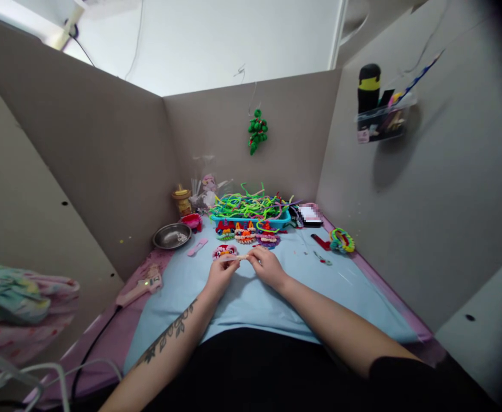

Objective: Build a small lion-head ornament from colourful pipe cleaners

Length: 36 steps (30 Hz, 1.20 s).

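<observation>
My left hand (224, 273) is closed in a pinch on a thin whitish strip (228, 258). Fingers of my right hand (267, 265) pinch a short cream-coloured piece (243, 257) that meets the strip between both hands; its exact kind is too small to make out. Just behind my left hand lies a red and pink fuzzy figure (224, 250) with round eyes. Farther back, several coiled pipe-cleaner figures (245, 233) in red, orange, cream and purple sit in a row.
A blue tray (291, 220) heaped with pipe cleaners (251, 205) stands at the back. To the left are a metal bowl (171, 236), a pink tool (197, 247) and a glue gun (142, 288) with its cord. A red tool (320, 242) and colourful rings (342, 240) lie right.
</observation>
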Tool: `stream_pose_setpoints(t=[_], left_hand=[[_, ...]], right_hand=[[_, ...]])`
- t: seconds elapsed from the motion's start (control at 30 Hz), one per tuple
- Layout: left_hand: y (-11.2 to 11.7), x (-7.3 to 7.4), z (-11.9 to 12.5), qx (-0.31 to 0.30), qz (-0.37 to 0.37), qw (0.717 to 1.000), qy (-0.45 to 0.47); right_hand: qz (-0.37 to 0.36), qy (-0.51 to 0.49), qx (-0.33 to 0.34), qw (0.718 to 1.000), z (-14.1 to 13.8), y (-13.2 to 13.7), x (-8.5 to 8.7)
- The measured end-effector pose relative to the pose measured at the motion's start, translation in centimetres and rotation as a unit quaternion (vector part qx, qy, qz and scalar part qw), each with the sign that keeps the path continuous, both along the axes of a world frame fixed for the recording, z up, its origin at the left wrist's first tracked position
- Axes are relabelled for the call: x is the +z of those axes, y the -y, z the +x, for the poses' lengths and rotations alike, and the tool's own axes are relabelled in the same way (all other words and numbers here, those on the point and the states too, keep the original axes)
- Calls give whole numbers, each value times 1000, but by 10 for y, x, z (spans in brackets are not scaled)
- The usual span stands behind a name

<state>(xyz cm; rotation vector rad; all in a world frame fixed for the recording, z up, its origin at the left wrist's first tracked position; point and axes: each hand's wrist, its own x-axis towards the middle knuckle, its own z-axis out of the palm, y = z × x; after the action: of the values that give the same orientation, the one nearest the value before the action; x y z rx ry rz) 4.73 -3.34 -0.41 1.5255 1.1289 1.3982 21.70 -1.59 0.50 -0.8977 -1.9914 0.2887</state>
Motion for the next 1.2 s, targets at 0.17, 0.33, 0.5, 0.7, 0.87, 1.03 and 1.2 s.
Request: stream_pose_setpoints(t=[0.17, 0.33, 0.5, 0.7, 0.87, 1.03, 1.2], left_hand=[[4, 8, 2, 44, 17, 998, -30], [5, 11, 6, 16, -2, 999, -28], [8, 12, 6, 21, -21, 1000, -7], [5, 10, 4, 46, -37, 998, -27], [1, 4, 1, 47, -41, 997, -41], [1, 4, 0, 45, -49, 997, -39], [1, 4, 1, 74, -55, 995, -45]], right_hand=[[-2, -17, -18, 1000, -1, 2, 4], [-13, -24, -33, 999, -5, 1, 0], [7, -10, -34, 999, -7, 2, -1], [30, -4, -27, 999, -7, 7, 4], [29, -10, -35, 999, -6, 9, 4], [42, -13, -51, 998, -7, 9, 4], [69, -4, -62, 996, -8, 8, 1]])
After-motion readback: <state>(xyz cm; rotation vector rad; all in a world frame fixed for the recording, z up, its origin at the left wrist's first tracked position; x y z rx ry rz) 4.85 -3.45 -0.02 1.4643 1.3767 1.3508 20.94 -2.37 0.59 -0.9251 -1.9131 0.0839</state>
